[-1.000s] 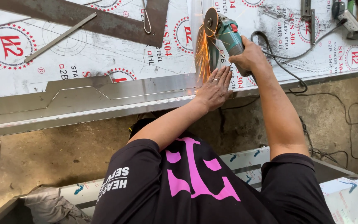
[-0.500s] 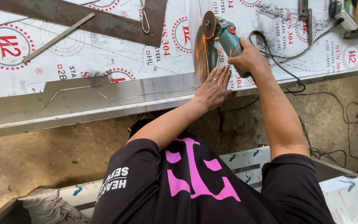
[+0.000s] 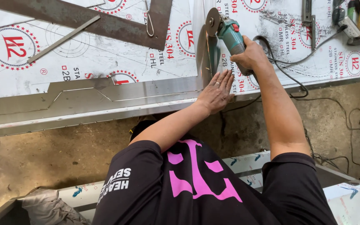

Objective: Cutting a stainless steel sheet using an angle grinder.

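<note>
Sheeting [image 3: 105, 62] of film-covered stainless steel spans the bench, a bare cut strip [image 3: 117, 93] lying along its near edge; the left hand [image 3: 216, 91] presses flat and open on that strip; the right hand [image 3: 251, 56] grips a teal angle grinder [image 3: 230, 33], disc [image 3: 211, 21] raised just above the sheet.

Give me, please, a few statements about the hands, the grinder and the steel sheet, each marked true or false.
1. The right hand grips the teal angle grinder. True.
2. The left hand lies flat on the steel sheet. True.
3. Sparks fly from the disc. False: none show.
4. The grinder is cordless. False: a black cable trails from it.
5. A metal strip lies on the sheet. True.
</note>
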